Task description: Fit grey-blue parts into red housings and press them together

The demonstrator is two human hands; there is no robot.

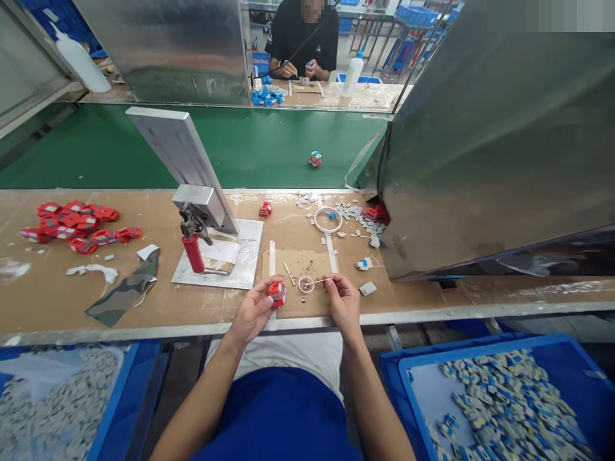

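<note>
Near the front edge of the bench, my left hand [253, 310] is closed around a small red and grey toy part [277, 294]. My right hand [344, 301] pinches a thin stick [319, 280], whose far end reaches into a small round ring-like dish [306, 285] on a piece of brown cardboard [293, 308]. Another short stick [289, 273] lies on the cardboard, left of the dish. Right of the cardboard are a grey piece [368, 288] and a blue, white and yellow piece [364, 264].
A metal clamp press with a red handle [193, 253] stands left of centre. Red parts [77, 223] are piled at left. A white tape ring [328, 219] lies behind the dish. Beyond runs a green belt [269, 144]; blue bins [408, 371] flank me. Another person [305, 38] sits opposite.
</note>
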